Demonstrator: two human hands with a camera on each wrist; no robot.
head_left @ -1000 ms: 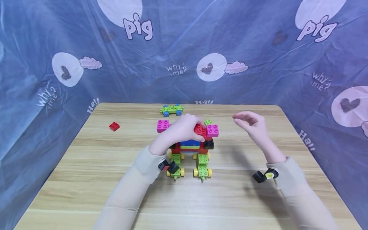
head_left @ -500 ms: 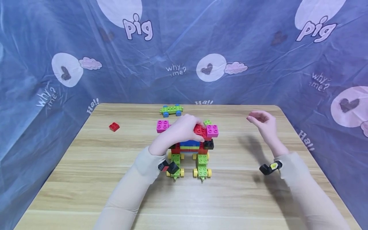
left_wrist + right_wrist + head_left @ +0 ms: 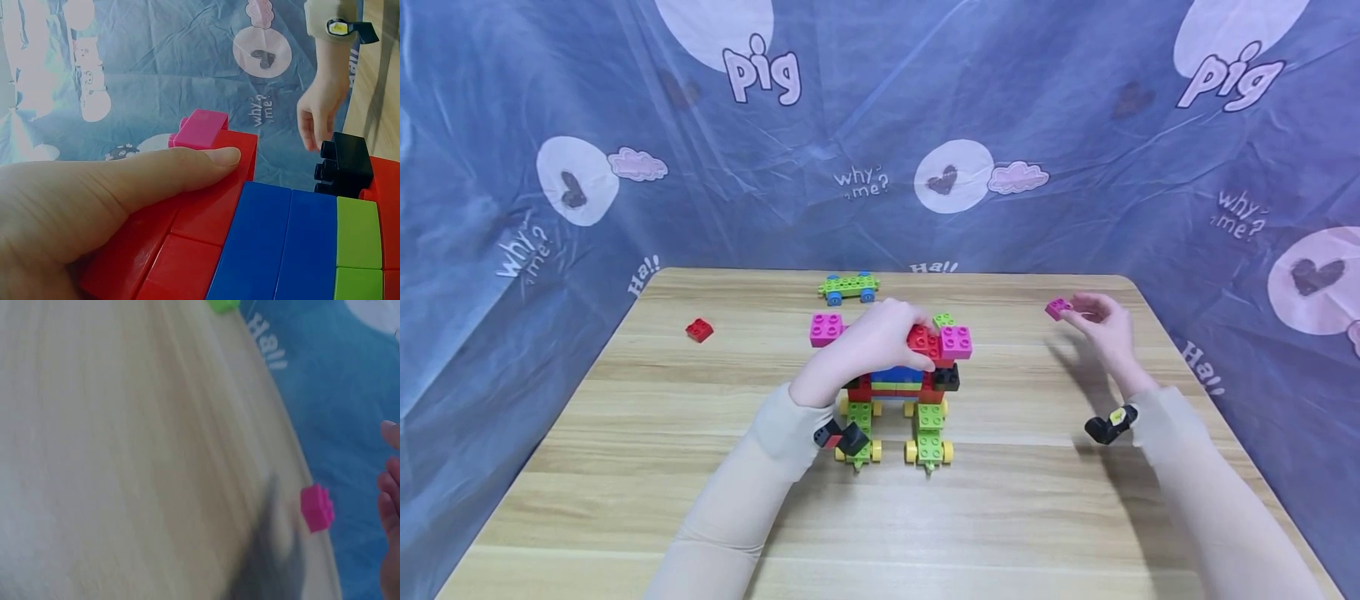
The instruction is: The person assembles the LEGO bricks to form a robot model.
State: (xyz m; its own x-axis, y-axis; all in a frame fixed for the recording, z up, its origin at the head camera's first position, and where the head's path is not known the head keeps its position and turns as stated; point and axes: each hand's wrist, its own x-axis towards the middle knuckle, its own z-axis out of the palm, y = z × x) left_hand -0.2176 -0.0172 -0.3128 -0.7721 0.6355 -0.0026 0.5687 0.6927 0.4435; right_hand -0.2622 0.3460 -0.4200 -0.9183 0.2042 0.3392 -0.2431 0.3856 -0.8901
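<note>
A many-coloured toy-brick build point(image 3: 895, 382) stands on green wheeled bases with yellow wheels. My left hand point(image 3: 889, 335) grips its red upper part from above, the thumb on the near side and the other fingers mostly hidden. In the left wrist view the thumb lies along the red bricks point(image 3: 206, 212), above blue and green ones. Off to the right, my right hand point(image 3: 1105, 329) is beside a small pink brick point(image 3: 1058, 309). The right wrist view shows this pink brick point(image 3: 317, 508) on the table, apart from the loosely bent fingers point(image 3: 389, 487).
At the table's far side stands a green wheeled base point(image 3: 848, 287) with blue wheels. A loose red brick point(image 3: 699, 330) lies at the left. Behind the build a small green brick point(image 3: 943, 320) shows. A blue printed cloth point(image 3: 880, 125) hangs around the wooden table point(image 3: 647, 467).
My right hand has moved right, away from the build, and a pink brick now shows at its fingertips. The left hand has kept its grip on the build.
</note>
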